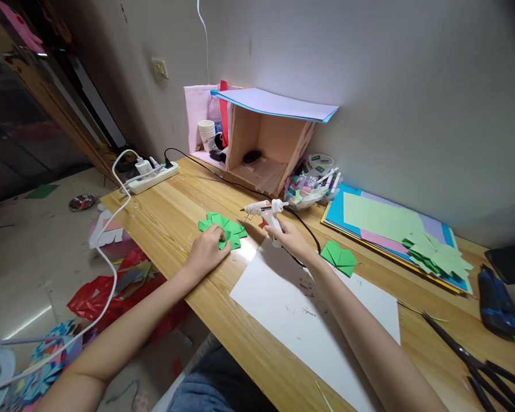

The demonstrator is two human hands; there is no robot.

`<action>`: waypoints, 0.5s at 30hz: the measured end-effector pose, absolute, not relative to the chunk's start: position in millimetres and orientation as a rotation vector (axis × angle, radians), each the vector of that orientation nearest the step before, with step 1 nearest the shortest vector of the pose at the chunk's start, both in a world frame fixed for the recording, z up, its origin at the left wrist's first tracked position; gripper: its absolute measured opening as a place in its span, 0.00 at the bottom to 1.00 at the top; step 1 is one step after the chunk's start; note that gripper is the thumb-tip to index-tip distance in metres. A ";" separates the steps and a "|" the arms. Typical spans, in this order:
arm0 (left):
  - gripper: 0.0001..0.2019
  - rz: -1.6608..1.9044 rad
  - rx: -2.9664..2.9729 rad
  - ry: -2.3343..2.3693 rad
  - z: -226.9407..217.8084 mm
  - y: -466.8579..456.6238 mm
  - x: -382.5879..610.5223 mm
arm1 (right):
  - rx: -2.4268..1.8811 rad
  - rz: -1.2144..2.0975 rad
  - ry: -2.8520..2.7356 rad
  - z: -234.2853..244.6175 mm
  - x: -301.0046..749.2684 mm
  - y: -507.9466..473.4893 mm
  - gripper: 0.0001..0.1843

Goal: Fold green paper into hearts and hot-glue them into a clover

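The green paper (234, 228), creased into angular petals, lies on the grained wooden surface (163, 209), with the fingers of the left hand (208, 245) curled closed on a fold. The right hand (292, 239) grips a smooth white plastic glue gun (273, 212) beside a flat, smudged sheet (274, 297).

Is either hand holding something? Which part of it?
The right hand holds the glue gun by its handle. The left hand is on the green paper; I can't tell whether it's gripping or just pressing.
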State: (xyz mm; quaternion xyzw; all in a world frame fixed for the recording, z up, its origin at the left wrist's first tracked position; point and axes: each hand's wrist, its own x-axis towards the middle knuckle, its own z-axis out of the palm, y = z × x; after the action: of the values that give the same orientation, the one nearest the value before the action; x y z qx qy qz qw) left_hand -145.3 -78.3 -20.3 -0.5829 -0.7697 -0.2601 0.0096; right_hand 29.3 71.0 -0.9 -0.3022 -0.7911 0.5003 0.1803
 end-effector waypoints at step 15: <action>0.06 -1.102 -1.792 -2.448 -24.9 -77.7 -152.1 | -0.691 1.599 -2.548 26.1 38.1 53.5 0.17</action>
State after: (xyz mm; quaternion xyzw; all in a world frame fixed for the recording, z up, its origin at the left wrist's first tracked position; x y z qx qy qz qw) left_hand -152.1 -77.7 -24.9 -0.5547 -0.7577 -0.3411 -0.0434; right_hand 38.1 53.5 26.1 -0.2238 -0.8252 0.5179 0.0274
